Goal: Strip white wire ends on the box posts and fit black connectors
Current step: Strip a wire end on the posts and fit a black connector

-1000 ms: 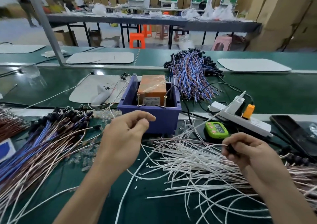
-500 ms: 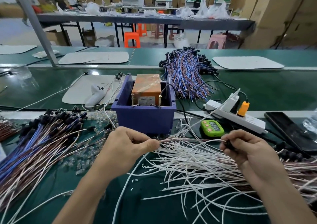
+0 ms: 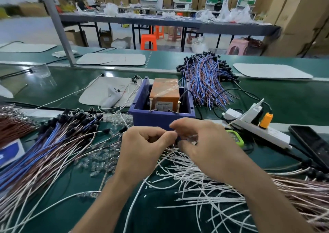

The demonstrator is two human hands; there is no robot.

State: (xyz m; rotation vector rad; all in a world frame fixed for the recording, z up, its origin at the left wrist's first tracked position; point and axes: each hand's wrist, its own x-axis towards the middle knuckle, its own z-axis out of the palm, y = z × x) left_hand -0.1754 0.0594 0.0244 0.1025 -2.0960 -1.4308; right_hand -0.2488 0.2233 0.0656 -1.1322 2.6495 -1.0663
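Head view: two hands are meeting just before one purple box (image 3: 160, 119) with two posts (image 3: 151, 104), left hand (image 3: 142, 149) pinching one white wire (image 3: 174, 136), right hand (image 3: 204, 143) pinching one black connector (image 3: 178, 141). Loose white wires (image 3: 195, 181) are lying heaped on a green bench (image 3: 284, 99); cardboard cartons (image 3: 293, 18) are standing behind.

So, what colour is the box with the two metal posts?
The box is purple; the head view, the only one, shows it plainly.

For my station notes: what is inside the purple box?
Inside the purple box stand an orange block wrapped in clear film and two upright metal posts at its front wall. The wall hides the floor.
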